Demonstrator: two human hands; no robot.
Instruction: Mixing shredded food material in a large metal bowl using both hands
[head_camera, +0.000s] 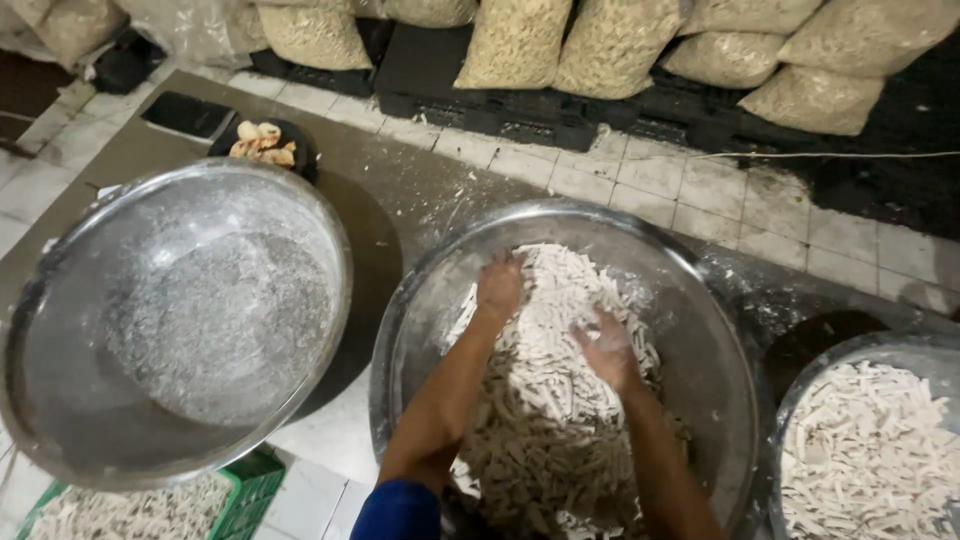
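Pressing into a heap of pale, floury dough strips (545, 400), both hands are dusted white. The left hand (499, 283) lies palm-down near the top of the heap, fingers loosely curled into the strips; the right hand (606, 347) rests flat and spread just beside it, gripping nothing. The strips are short, stick-shaped and matte, piled inside a big round steel basin (700, 300) with a dull, powdered sheen. Left of that basin sits a second steel basin (180, 320), holding only a film of flour. Right of it, a third basin (868, 450) holds more strips. Beyond it, bulging woven sacks (610, 40) lean on black pallets (520, 115) over grimy white tiles (700, 190).
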